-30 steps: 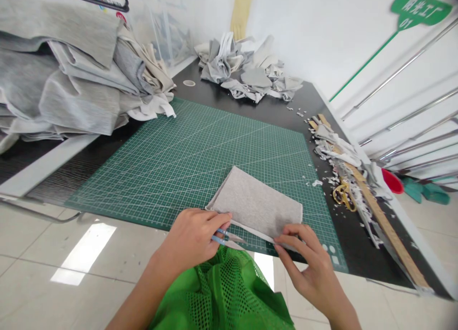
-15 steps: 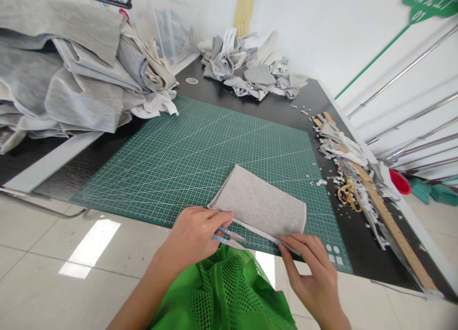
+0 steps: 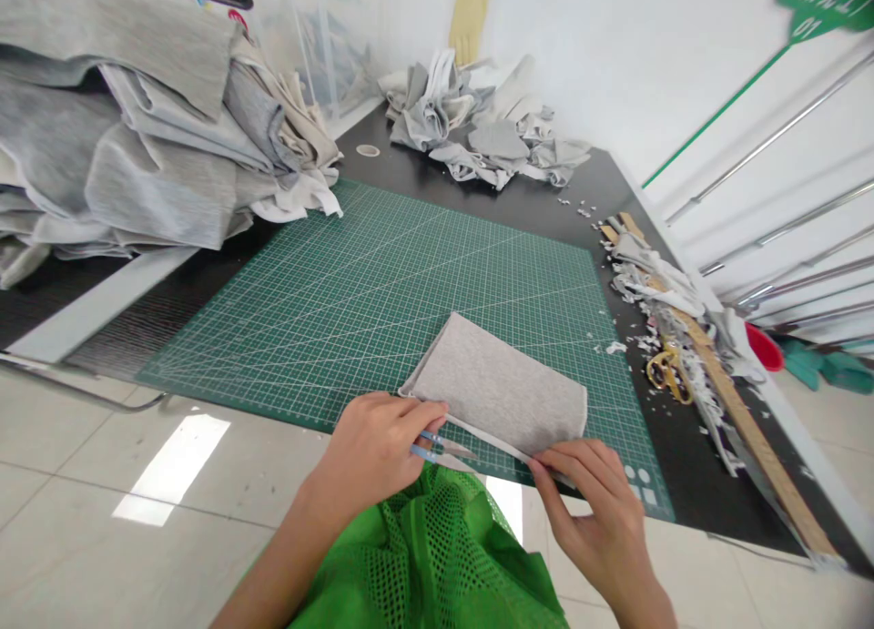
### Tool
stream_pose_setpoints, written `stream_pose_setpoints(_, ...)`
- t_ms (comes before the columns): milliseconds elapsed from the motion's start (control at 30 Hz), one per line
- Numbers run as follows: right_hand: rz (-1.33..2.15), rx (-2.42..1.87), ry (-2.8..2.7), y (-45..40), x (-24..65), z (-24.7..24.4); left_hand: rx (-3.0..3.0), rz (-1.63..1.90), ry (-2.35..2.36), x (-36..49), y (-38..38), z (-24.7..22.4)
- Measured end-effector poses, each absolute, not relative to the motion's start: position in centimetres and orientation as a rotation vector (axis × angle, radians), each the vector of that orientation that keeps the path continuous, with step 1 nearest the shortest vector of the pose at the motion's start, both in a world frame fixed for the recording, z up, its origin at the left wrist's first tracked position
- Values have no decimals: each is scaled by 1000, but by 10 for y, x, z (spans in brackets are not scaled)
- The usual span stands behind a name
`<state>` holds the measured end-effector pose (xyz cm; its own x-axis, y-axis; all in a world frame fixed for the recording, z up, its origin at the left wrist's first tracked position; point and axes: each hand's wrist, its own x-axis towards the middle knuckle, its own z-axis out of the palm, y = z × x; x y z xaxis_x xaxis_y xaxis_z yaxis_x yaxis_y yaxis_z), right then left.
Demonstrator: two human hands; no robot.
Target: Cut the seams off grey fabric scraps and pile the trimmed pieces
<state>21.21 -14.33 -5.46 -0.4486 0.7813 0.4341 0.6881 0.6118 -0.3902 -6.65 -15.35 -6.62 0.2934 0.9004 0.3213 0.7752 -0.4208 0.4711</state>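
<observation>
A folded piece of light grey fabric lies near the front edge of the green cutting mat. My left hand is closed around small blue-handled scissors, whose blades point right, just in front of the fabric's near edge. Its thumb and forefinger also touch the left end of that edge. At the right end, my right hand pinches the white near edge between thumb and fingers.
Grey fabric is heaped at the left, and a smaller pile of scraps sits at the back. Along the right lie gold-handled scissors, a long wooden ruler and cut strips. A red container stands beyond the table.
Almost nothing differs. The whole view has shifted by a few pixels, while both hands keep their hold on the fabric edge and the scissors.
</observation>
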Motion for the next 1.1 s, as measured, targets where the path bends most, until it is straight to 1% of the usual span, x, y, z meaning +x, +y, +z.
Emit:
stream_pose_setpoints(233,164,-1201,-2266,-146,212,-52,2333,840,1609,-65,-153,-65)
stream_pose_setpoints(567,36,-1282,-2233,-123,216,-56,2317,777,1667,-63,-149,-60)
stream_pose_setpoints(767,32,-1255,-2212,-115,213,-54,2330,707,1738,-62,-149,-62)
stream_pose_setpoints(967,4,-1203,-2059,-113,209,-32,2318,716,1689,-62,-151,-63)
stream_pose_setpoints(1100,-27,-1181,-2083,-83,200,-10,2319,757,1627,-63,-150,-63)
